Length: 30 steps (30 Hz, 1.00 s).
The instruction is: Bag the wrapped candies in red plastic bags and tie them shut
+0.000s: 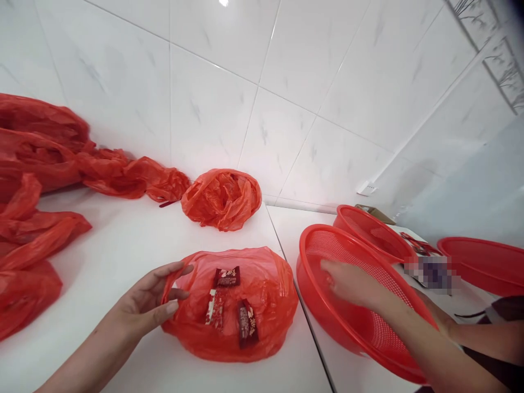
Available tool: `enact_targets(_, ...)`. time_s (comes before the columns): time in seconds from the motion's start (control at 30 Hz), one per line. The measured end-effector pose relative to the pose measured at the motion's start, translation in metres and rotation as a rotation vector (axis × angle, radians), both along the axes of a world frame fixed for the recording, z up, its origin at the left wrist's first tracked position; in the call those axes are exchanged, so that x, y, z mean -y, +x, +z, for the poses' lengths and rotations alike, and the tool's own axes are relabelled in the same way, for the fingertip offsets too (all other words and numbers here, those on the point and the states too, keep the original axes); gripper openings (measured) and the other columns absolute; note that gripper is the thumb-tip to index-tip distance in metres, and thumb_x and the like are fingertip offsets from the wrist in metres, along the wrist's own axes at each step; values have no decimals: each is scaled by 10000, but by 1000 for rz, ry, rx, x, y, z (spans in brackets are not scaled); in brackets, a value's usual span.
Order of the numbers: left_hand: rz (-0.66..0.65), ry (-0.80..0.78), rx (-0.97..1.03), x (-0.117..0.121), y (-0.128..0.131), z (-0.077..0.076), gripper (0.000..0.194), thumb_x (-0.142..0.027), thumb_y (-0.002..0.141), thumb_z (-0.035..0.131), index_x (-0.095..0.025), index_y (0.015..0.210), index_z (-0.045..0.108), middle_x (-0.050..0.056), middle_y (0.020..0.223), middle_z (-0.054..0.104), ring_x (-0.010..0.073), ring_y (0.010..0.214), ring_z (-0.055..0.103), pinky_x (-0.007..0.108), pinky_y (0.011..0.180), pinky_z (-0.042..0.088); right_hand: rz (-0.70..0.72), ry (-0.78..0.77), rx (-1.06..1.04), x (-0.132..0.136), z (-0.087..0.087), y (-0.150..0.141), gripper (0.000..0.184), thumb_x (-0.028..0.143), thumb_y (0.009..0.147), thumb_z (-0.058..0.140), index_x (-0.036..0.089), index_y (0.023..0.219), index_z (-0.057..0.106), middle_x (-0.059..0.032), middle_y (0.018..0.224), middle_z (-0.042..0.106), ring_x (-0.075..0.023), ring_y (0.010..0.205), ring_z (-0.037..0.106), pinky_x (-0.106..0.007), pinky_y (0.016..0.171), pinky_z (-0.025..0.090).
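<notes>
My left hand [151,303] pinches the left rim of an open red plastic bag [262,278] lying on the white table. Inside the bag lie three small dark red wrapped packets [227,277]. My right hand [347,281] reaches into a tilted red mesh basket [327,311] at the right of the bag. Motion smears its fingers, and I cannot make out whether they hold anything.
A bunched red bag [223,197] sits behind the open one. Several more red bags [36,158] are heaped at the left. Two more red baskets [374,232] [483,262] stand at the right, near a small box. White tiled walls [254,82] rise behind.
</notes>
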State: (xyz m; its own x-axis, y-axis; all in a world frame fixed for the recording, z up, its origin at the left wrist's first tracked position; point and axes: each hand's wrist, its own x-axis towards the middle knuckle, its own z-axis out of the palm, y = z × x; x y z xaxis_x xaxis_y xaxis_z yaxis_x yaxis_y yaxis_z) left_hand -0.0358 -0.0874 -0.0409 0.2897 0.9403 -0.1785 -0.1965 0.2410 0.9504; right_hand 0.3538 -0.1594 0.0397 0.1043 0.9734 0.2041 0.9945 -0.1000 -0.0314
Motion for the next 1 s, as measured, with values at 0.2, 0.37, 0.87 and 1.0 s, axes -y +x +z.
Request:
enact_targets(0.2,0,0,-10,-2,1,-2,624,-372,560,823,-337,1145,610,27,1294,596,304,1015,634,310,713,581,182,-76,-77,13,59,-91,62,173,763,451,235,765,450,23,736,522,-111,588,457,-237,506,320)
enact_targets(0.37,15,37,-4,-7,-2,-13,625,-372,528,835,-339,1117,630,24,1310,583,338,1084,598,354,765,581,473,-126,-72,-4,23,-151,88,214,768,516,226,855,511,1,859,576,-140,693,529,-256,572,356)
enact_targets(0.87,105,90,-76,-17,-14,-7,555,-398,661,752,-386,1182,562,-52,1342,555,279,1123,579,234,760,564,41,-274,133,18,-40,-114,314,192,803,569,222,1116,567,-74,937,658,-274,716,674,-341,584,481)
enact_targets(1.0,113,129,-92,-21,-16,-1,626,-370,682,744,-380,1261,509,-44,1355,544,295,1175,546,222,743,569,89,-243,54,29,-57,-106,205,93,742,564,195,914,610,-68,985,620,-250,790,649,-341,666,493)
